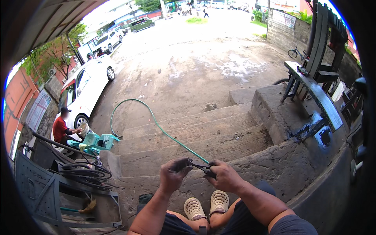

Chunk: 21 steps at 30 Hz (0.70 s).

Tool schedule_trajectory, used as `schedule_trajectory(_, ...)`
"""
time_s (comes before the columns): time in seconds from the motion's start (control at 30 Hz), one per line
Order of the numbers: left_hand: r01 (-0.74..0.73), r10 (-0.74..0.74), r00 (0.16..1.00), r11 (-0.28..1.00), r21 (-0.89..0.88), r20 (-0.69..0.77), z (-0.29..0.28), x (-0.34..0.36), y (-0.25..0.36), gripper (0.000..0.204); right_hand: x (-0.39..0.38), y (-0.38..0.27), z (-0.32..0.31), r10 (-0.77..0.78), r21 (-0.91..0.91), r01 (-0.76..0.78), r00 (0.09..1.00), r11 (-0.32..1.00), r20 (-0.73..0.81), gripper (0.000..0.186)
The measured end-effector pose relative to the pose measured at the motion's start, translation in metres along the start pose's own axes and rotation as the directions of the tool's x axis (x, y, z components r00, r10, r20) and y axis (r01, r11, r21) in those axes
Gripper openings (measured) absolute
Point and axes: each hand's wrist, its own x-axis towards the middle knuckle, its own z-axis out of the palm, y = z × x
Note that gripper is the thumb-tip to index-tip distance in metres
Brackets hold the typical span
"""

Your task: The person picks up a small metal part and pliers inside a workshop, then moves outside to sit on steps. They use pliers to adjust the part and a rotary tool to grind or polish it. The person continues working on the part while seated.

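Observation:
In front of my knees, my right hand (223, 176) is closed around the dark handles of what looks like a pair of pliers (200, 165). The tool points left, toward my left hand (174, 173). That hand's thumb and fingers are pinched together at the jaw end; whatever lies between them is too small and dark to make out. A thin green hose (157, 123) curves over the steps and passes out of sight behind my right hand. Both hands are raised above my light clogs (194, 207).
Worn concrete steps (188, 143) drop away ahead. On the left are coiled black hoses (84, 172), a metal gate (37, 188), teal plastic chairs (94, 141) and a seated person in red (60, 129) beside a white car (88, 84). A long bench (315, 96) stands right.

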Motion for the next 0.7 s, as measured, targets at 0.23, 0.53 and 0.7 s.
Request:
schedule_trajectory(0.23, 0.048, -0.05, 0.998, 0.997, -0.065, -0.031, 0.0012, -0.0035, -0.002, 0.03, 0.0008, 0.0016, 0.0027, -0.033, -0.052, 0.032, 0.999, 0.998, -0.024, 0.019)
schedule_trajectory(0.53, 0.069, -0.076, 0.996, 0.991, -0.11, -0.054, 0.0021, -0.0057, 0.0021, 0.029, 0.0014, -0.0006, 0.0041, -0.075, -0.05, 0.073, 0.996, 0.996, -0.047, 0.02)
schedule_trajectory(0.7, 0.08, -0.088, 0.994, 0.99, -0.115, -0.072, 0.0022, -0.0078, 0.003, 0.029, 0.002, -0.0018, 0.0079, -0.145, -0.094, 0.135, 0.982, 0.986, -0.121, 0.02)
